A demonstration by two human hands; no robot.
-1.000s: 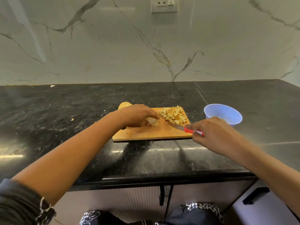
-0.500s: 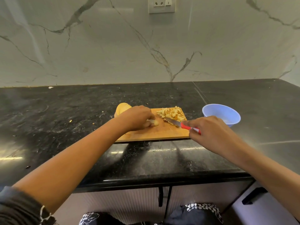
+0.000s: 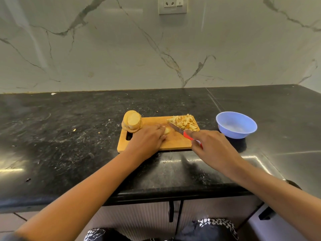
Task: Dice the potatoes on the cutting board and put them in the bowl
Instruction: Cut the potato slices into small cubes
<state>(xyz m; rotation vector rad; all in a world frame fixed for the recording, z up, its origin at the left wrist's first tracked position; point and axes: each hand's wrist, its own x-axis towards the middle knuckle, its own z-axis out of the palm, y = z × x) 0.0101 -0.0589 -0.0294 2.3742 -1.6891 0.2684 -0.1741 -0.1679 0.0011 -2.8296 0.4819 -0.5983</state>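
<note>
Left hand point(image 3: 147, 138) moved off slices point(image 3: 132, 123), now seemingly curled over piece point(image 3: 167, 130); right hand point(image 3: 213, 145) grips knife point(image 3: 180, 131), blade just right of that hold.

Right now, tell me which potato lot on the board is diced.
The pile at the board's far right corner, by the knife: small cubes. The stack far left is round slices; the left hand holds one piece.

A wooden cutting board point(image 3: 173, 141) lies flat on the table. Round potato slices point(image 3: 132, 121) stand stacked at its far-left corner, diced potato point(image 3: 185, 122) is heaped at the far-right corner, and a small potato piece point(image 3: 167, 130) lies between them, with a red-handled knife point(image 3: 175, 128) beside it. A pale-blue bowl point(image 3: 232, 133) sits upright to the right of the board.
</note>
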